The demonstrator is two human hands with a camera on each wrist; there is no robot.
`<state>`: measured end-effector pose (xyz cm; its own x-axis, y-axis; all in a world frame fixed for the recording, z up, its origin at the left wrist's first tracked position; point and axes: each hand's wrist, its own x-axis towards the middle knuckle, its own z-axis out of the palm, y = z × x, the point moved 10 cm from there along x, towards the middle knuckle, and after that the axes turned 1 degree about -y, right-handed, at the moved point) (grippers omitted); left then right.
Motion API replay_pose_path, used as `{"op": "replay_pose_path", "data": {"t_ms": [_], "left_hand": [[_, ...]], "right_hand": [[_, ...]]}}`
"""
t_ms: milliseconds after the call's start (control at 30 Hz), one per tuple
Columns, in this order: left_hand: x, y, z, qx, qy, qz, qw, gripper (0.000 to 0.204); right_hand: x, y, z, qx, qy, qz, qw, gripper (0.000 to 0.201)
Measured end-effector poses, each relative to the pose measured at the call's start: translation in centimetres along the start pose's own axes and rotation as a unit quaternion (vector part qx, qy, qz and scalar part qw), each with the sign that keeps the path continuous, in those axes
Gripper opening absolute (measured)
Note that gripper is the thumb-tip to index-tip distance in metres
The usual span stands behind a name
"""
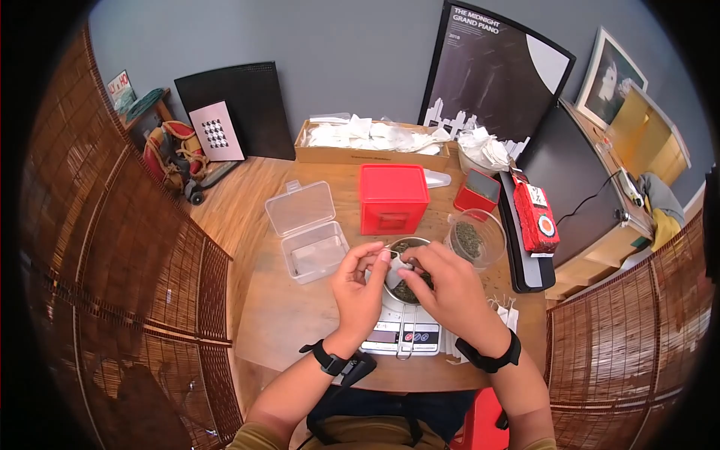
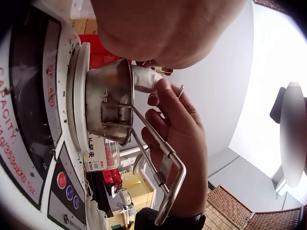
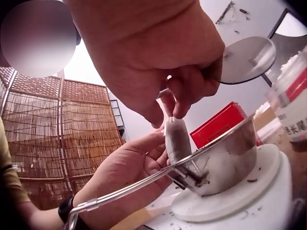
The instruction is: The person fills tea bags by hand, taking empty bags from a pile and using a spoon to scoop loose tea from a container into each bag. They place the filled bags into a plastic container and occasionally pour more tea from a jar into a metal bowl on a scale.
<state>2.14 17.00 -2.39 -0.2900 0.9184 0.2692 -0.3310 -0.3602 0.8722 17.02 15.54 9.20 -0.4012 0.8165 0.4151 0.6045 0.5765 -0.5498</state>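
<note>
A small, filled white bag stands upright over a metal pot of dried leaves. My right hand pinches its gathered top; a round spoon-like piece juts out beside that hand. From the other side, my left hand grips the bag between thumb and fingers, partly hidden. Under the pot is a white scale; the pot's wire handle points toward me.
Around the scale stand an open clear box, a red tin, a clear tub of leaves and a smaller red tin. A carton of white bags lies behind, with a red packet at the right.
</note>
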Motion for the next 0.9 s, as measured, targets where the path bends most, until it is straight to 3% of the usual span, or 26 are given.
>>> {"op": "replay_pose_path", "data": {"t_ms": [233, 300, 900], "left_hand": [[0.0, 0.8, 0.5, 0.002, -0.013, 0.015, 1.000, 0.024], [0.1, 0.7, 0.4, 0.006, -0.014, 0.023, 1.000, 0.025], [-0.2, 1.3, 0.8, -0.001, -0.021, 0.030, 0.999, 0.026]], "right_hand": [[0.6, 0.0, -1.2, -0.004, 0.040, 0.004, 0.999, 0.009], [0.6, -0.1, -2.2, 0.003, 0.085, 0.007, 0.996, 0.011], [0.1, 0.0, -2.0, 0.016, 0.082, -0.004, 0.996, 0.013]]}}
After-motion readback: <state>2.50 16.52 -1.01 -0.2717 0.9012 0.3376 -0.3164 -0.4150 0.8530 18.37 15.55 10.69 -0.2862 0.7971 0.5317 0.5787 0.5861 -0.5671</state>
